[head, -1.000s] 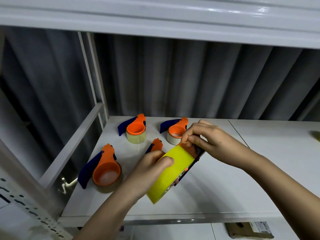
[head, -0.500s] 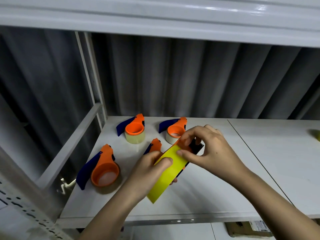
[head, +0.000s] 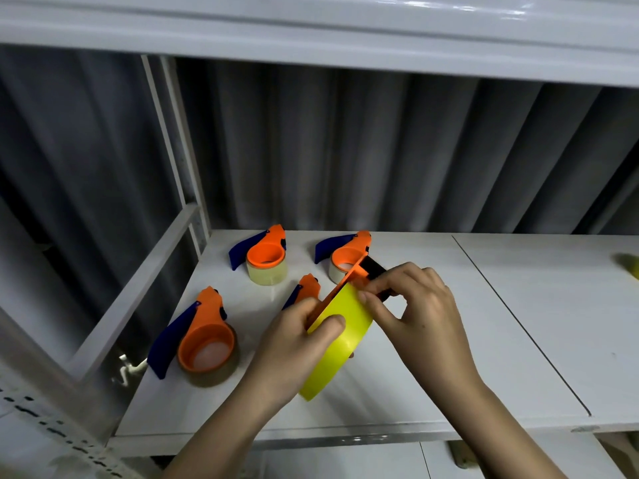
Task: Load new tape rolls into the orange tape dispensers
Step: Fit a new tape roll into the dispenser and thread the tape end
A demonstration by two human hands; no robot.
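Both hands are busy over the white shelf [head: 432, 340]. From my seat I see the left hand [head: 294, 344] wrapped around a yellow tape roll [head: 340, 340], thumb laid across its outer face, holding it tilted above the shelf surface. That roll sits in an orange tape dispenser [head: 356, 274], whose orange plate and dark front end stick out past the top edge of the roll. The right hand [head: 425, 316] comes in from the other side with its fingers curled, pinching at the upper end of the yellow tape where it meets the dispenser's front; I cannot make out whether the fingertips hold a loose tape end or press on the dispenser itself.

Three more orange dispensers with blue handles stand on the shelf behind and left of my hands. I see the near-left dispenser [head: 204, 337] carrying a clear tape roll and sitting close to the shelf's left edge. Further back is the back-left dispenser [head: 264, 255], on a pale clear roll. Right of it is the back-right dispenser [head: 345, 255], partly hidden behind the held one. A fourth dispenser tip [head: 307, 288] pokes up just beyond my left knuckles; its body is hidden.

A yellowish object [head: 631, 266] blurs at the far right edge. Grey corrugated wall [head: 380, 150] closes off the back.
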